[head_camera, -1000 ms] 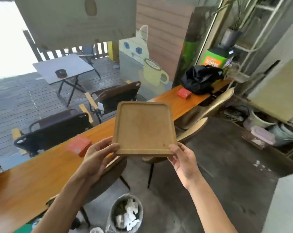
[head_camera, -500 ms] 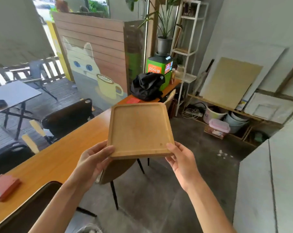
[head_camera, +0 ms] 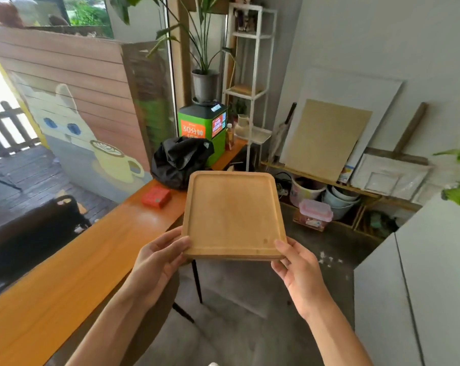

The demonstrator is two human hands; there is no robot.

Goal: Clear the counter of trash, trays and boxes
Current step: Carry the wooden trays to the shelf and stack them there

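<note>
**Wooden tray held in 2 hands above the floor**

Head view: a square wooden tray (head_camera: 233, 215) with a raised rim is held level in the air, off the worktop (head_camera: 73, 262) and just to its right, over the grey floor. The left hand (head_camera: 160, 260) has its grip closed on the tray's near left corner; the right hand (head_camera: 296, 268) clasps the near right corner. On the long orange worktop lie a red box (head_camera: 155, 197) and, beyond it, a black bag (head_camera: 180, 161) against a green kiosk (head_camera: 203, 128).
</note>
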